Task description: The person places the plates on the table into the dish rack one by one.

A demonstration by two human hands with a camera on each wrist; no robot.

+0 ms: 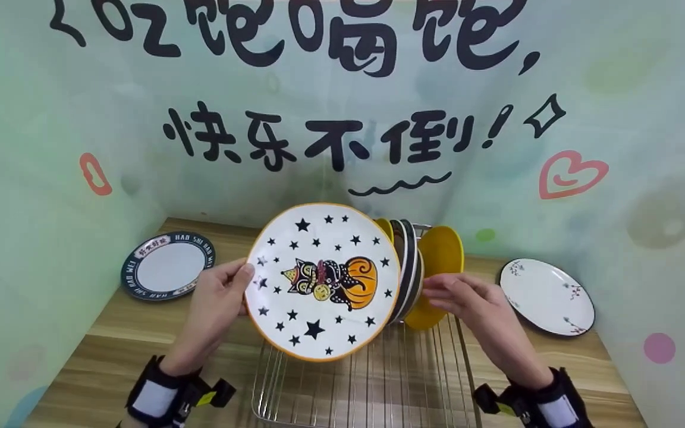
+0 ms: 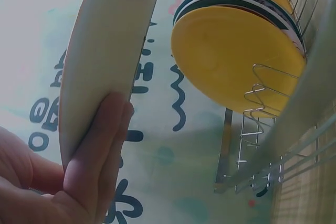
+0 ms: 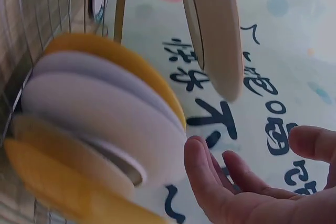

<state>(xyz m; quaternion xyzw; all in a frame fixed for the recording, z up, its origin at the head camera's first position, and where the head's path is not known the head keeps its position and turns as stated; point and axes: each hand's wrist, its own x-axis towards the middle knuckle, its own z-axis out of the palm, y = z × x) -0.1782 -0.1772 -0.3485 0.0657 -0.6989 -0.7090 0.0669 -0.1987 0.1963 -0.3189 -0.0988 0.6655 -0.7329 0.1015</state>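
Note:
A round white plate with an orange rim, black stars and a cat-and-pumpkin picture is held up and tilted above the wire dish rack. My left hand grips its left edge, thumb on the printed face and fingers behind; the left wrist view shows the pale underside. My right hand is beside the racked plates with its fingers loosely bent, and the right wrist view shows nothing held. Several plates stand on edge in the rack, among them a yellow plate and dark-rimmed plates.
A round plate with a dark lettered rim lies at the left on the wooden table. An oval white plate with a flower pattern lies at the right. A printed green backdrop encloses the back and sides.

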